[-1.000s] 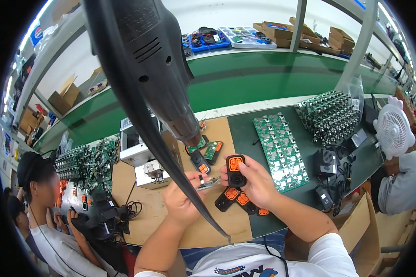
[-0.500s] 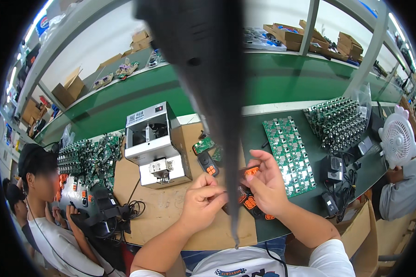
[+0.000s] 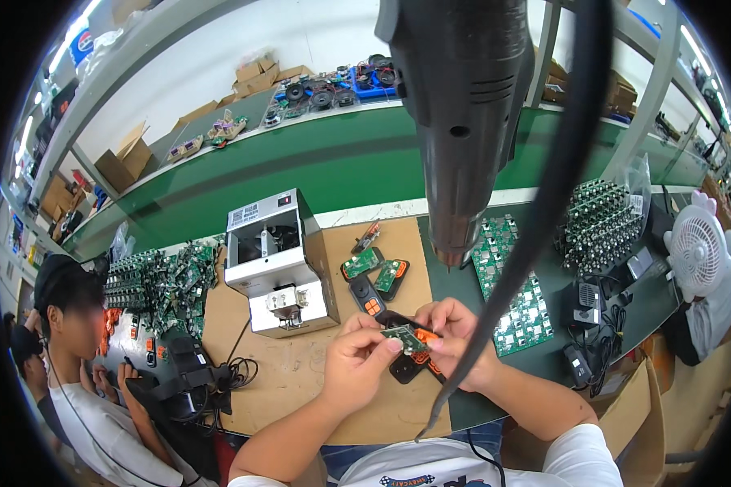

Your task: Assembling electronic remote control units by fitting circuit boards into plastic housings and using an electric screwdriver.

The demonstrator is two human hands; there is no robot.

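Over the front of the cardboard sheet (image 3: 300, 381) my hands are close together. My left hand (image 3: 353, 361) pinches a small green circuit board (image 3: 398, 334) between thumb and fingers. In my right hand (image 3: 463, 341) is a small black casing with orange buttons (image 3: 423, 335), right against the board. Below them lie more black casings with orange parts, such as a dark casing (image 3: 406, 369), partly hidden by the hands. Just beyond, a black remote with orange buttons (image 3: 371, 302) and loose green boards (image 3: 361, 262) rest on the cardboard.
A hanging electric screwdriver (image 3: 467, 122) and its black cable (image 3: 536, 252) cross the view. A silver machine (image 3: 280, 276) stands left. Panels of boards (image 3: 508, 300), stacked boards (image 3: 601, 227), a white fan (image 3: 698, 239) and adapters (image 3: 585, 300) are right. A person (image 3: 81, 365) sits at left.
The hanging screwdriver and cable have swung right across the view. My hands have come closer together, and the green board now shows in my left fingers.
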